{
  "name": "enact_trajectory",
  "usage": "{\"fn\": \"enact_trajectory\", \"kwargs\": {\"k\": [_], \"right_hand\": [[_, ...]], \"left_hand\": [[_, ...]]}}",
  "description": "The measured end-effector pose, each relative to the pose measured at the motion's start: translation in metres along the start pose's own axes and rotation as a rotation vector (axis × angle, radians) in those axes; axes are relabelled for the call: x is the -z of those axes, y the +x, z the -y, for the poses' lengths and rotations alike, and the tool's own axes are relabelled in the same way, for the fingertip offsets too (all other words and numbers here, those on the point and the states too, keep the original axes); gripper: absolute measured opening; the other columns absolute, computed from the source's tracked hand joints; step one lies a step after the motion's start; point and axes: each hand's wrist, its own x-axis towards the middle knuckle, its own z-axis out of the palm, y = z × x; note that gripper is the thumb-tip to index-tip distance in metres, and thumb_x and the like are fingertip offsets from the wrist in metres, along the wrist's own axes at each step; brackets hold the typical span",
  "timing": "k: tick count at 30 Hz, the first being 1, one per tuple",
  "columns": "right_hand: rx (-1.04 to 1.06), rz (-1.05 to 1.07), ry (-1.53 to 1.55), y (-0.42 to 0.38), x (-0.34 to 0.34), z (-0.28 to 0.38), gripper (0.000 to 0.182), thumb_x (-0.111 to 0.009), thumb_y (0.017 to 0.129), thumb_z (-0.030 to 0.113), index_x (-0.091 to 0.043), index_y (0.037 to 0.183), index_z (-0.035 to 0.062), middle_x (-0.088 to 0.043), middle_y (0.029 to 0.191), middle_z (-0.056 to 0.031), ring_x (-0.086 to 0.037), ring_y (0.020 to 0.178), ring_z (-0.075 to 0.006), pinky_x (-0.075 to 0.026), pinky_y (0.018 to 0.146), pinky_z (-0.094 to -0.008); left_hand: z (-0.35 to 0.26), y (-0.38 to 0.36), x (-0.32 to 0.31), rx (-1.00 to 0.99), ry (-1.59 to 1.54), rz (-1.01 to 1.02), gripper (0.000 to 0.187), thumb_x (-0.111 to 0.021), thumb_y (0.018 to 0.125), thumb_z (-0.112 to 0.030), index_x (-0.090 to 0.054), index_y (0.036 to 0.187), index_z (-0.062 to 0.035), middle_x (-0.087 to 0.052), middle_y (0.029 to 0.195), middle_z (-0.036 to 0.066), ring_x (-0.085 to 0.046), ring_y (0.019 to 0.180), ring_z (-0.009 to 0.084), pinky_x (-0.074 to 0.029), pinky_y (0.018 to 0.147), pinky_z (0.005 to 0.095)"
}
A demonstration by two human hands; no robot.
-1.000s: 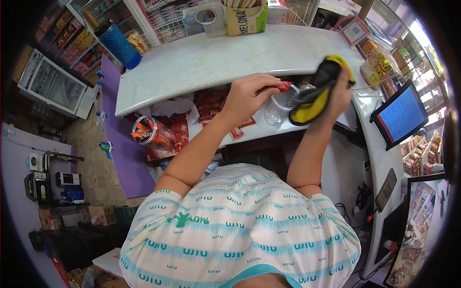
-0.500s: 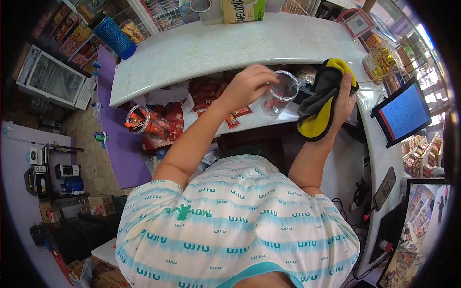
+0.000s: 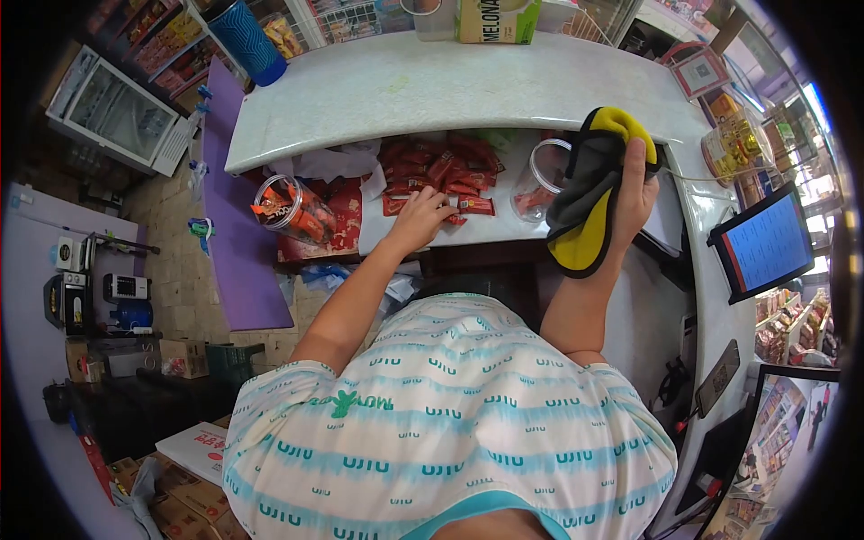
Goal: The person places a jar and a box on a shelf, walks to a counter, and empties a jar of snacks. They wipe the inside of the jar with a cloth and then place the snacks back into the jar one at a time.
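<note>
The right hand (image 3: 635, 200) grasps a folded yellow-and-grey cloth (image 3: 585, 198), thumb on top, holding it up beside the right-hand clear jar (image 3: 540, 180) and partly across it in this view. The left hand (image 3: 418, 221) reaches down to the near edge of the pile of red packets (image 3: 441, 166), fingers bent over the wrappers; whether it has gripped one, I cannot tell. A single red packet (image 3: 477, 206) lies just right of those fingertips, toward the near edge of the worktop (image 3: 504, 233). The pile spreads from there to the back of the worktop, under the raised ledge (image 3: 450, 90). As for how far things stand, the right-hand jar has its mouth uncovered and shows only a few red packets (image 3: 537, 200) low inside, with much clear space above them, while many more lie loose in the pile; by that look, the larger share is still outside the jar. Near the worktop's left end, a second clear jar (image 3: 294, 211), also open, sits tilted by a worn red surface (image 3: 346, 216) and looks much fuller, its orange-red packets (image 3: 310, 223) reaching the mouth. Crumpled white paper (image 3: 335, 164) lies behind it. Farther out, a blue bottle (image 3: 247, 45) stands at the ledge's far left corner, a green-and-cream box (image 3: 498, 20) along its far edge, and a tablet (image 3: 769, 243) to the right.
</note>
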Motion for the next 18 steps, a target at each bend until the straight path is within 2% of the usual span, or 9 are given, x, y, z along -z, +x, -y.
{"fn": "enact_trajectory", "kwargs": {"k": [2,4,6,7,8,10,12,16,18], "right_hand": [[0.054,-0.039,0.021,-0.001,-0.005,-0.009,0.033,-0.057,0.095,0.030,-0.064,0.102,-0.0016,-0.067,0.086,-0.0060,-0.062,0.067,-0.0092,-0.050,0.059,-0.0202],[0.036,-0.037,0.038,-0.009,-0.003,-0.028,0.034,-0.057,0.095,0.031,-0.064,0.101,-0.0019,-0.066,0.087,-0.0063,-0.062,0.072,-0.0097,-0.049,0.062,-0.0212],[-0.040,-0.117,-0.318,-0.019,0.003,-0.067,0.033,-0.059,0.094,0.031,-0.063,0.100,-0.0015,-0.065,0.091,-0.0052,-0.062,0.079,-0.0127,-0.050,0.070,-0.0266],[0.000,0.079,-0.330,-0.033,-0.014,-0.067,0.032,-0.061,0.092,0.028,-0.062,0.101,-0.0030,-0.064,0.097,-0.0077,-0.061,0.086,-0.0174,-0.049,0.075,-0.0300],[0.043,0.276,-0.339,-0.047,-0.035,-0.068,0.031,-0.063,0.091,0.025,-0.060,0.102,-0.0045,-0.063,0.103,-0.0102,-0.060,0.092,-0.0220,-0.048,0.080,-0.0334],[0.729,0.508,-0.963,-0.052,-0.065,-0.076,0.032,-0.064,0.088,0.018,-0.057,0.105,-0.0083,-0.056,0.114,-0.0164,-0.053,0.104,-0.0322,-0.044,0.088,-0.0384],[0.664,0.416,-0.863,-0.051,-0.070,-0.086,0.031,-0.063,0.087,0.016,-0.056,0.104,-0.0097,-0.053,0.117,-0.0194,-0.050,0.107,-0.0354,-0.043,0.088,-0.0392],[0.464,0.349,-0.822,-0.043,-0.075,-0.073,0.028,-0.060,0.088,0.014,-0.054,0.098,-0.0110,-0.051,0.116,-0.0234,-0.048,0.107,-0.0397,-0.041,0.084,-0.0414],[0.544,0.316,-0.826,-0.033,-0.076,-0.073,0.026,-0.059,0.090,0.016,-0.055,0.092,-0.0095,-0.056,0.101,-0.0229,-0.054,0.093,-0.0395,-0.043,0.075,-0.0421]], "left_hand": [[-0.009,0.000,0.012,0.034,-0.079,-0.093,0.030,-0.063,0.077,-0.004,-0.067,0.105,-0.0114,-0.060,0.104,0.003,-0.049,0.100,0.0232,-0.042,0.087,0.0373],[-0.020,0.011,0.036,0.062,-0.158,-0.185,0.026,-0.063,0.081,-0.006,-0.066,0.106,-0.0089,-0.061,0.104,0.003,-0.052,0.100,0.0215,-0.043,0.087,0.0356],[-0.038,0.024,0.060,0.349,-1.096,-0.406,0.021,-0.059,0.087,-0.006,-0.062,0.108,-0.0030,-0.061,0.104,0.003,-0.055,0.100,0.0160,-0.044,0.087,0.0308],[-0.053,0.032,0.075,0.382,-1.423,-0.439,0.023,-0.053,0.096,-0.015,-0.057,0.114,-0.0015,-0.062,0.108,0.005,-0.060,0.092,0.0110,-0.049,0.080,0.0269],[-0.065,0.037,0.083,0.383,-1.420,-0.443,0.023,-0.053,0.096,-0.015,-0.057,0.114,-0.0015,-0.062,0.108,0.005,-0.060,0.092,0.0110,-0.049,0.080,0.0269],[-0.089,0.045,0.093,0.499,-1.686,-0.607,0.025,-0.048,0.097,-0.017,-0.057,0.115,-0.0019,-0.061,0.108,0.005,-0.060,0.097,0.0131,-0.049,0.082,0.0270],[-0.106,0.045,0.102,0.586,-1.711,-0.616,0.030,-0.042,0.099,-0.018,-0.055,0.120,-0.0006,-0.061,0.111,0.006,-0.059,0.100,0.0144,-0.047,0.086,0.0271],[-0.097,0.041,0.101,0.368,-1.645,-0.506,0.033,-0.038,0.099,-0.016,-0.053,0.122,0.0027,-0.060,0.114,0.006,-0.056,0.103,0.0127,-0.042,0.092,0.0262],[-0.097,0.040,0.103,0.287,-1.380,-0.494,0.033,-0.041,0.100,-0.020,-0.057,0.119,0.0008,-0.062,0.100,0.000,-0.055,0.084,0.0057,-0.043,0.074,0.0205]]}}
